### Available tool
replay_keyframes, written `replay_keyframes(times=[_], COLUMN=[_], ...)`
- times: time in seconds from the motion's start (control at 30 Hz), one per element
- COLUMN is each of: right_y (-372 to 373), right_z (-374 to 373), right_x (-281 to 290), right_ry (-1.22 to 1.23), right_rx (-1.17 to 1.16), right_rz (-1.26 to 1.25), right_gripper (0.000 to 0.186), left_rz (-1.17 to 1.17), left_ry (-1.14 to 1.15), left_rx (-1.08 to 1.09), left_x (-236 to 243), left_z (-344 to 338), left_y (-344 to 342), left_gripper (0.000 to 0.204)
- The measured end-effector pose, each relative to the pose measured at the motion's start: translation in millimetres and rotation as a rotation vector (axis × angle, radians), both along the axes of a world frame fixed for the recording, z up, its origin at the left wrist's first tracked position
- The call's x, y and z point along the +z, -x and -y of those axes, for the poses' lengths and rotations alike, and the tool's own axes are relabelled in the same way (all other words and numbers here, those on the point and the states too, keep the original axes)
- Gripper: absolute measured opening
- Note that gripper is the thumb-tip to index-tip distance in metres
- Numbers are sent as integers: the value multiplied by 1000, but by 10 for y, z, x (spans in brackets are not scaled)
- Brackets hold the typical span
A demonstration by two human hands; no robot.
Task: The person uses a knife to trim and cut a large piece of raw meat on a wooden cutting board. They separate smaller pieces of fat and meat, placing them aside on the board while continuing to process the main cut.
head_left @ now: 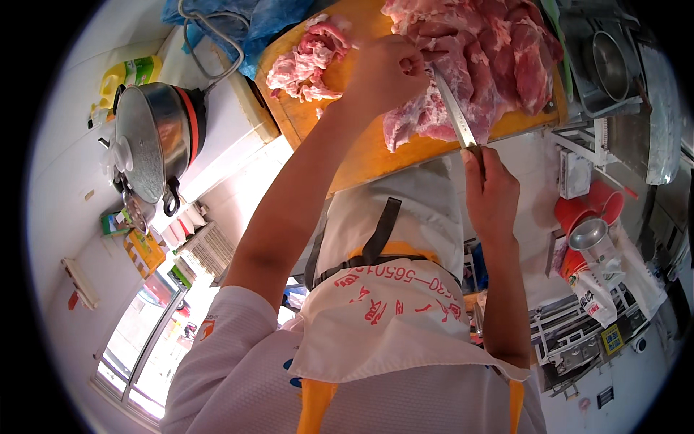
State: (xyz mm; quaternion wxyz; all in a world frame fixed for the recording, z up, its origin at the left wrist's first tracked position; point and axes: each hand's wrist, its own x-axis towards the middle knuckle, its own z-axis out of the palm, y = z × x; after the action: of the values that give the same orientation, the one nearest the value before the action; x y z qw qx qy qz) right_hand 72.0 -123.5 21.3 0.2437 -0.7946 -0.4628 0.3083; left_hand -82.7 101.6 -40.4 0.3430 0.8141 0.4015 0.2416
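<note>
A large slab of raw meat (499, 65), pink with white fat, lies across the right of the orange-brown cutting board (369, 163). My right hand (493, 189) is wrapped round the handle of a knife (454, 108). Its blade slants up and left over the meat, the tip close to my left hand (390, 76). That hand is closed, fingers curled, at the slab's left edge; whatever it pinches is hidden. A heap of fatty meat trimmings (311, 61) sits on the board's left part.
Left of the board stands an electric pot with a glass lid (148, 145), a yellow bottle (137, 71) behind it. Blue plastic (271, 22) lies at the far left edge of the board. To the right are a metal pan (609, 65) and red containers (578, 213).
</note>
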Motion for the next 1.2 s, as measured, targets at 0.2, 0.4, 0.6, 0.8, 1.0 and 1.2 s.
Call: replay_keyframes(times=[0.2,0.4,0.6,0.8,1.0,1.2], right_y=[29,-21,-62,-172,-232,-138], right_z=[-58,-93,-93,-150,-115,-15], right_x=[-40,-4,-133,-90,-48,22], right_ry=[-70,-63,-4,16,29,65], right_rx=[6,33,64,55,53,22], right_rz=[11,3,160,149,112,59], right_gripper=[20,19,23,26,26,26], left_rz=[22,67,137,152,128,-2], left_ry=[124,215,94,87,114,-50], left_rx=[-58,134,267,303,266,320], left_x=[-15,137,-4,-88,-104,47], left_z=[11,145,232,213,159,517], left_y=[148,267,101,56,109,26], left_gripper=[8,16,34,33,28,51])
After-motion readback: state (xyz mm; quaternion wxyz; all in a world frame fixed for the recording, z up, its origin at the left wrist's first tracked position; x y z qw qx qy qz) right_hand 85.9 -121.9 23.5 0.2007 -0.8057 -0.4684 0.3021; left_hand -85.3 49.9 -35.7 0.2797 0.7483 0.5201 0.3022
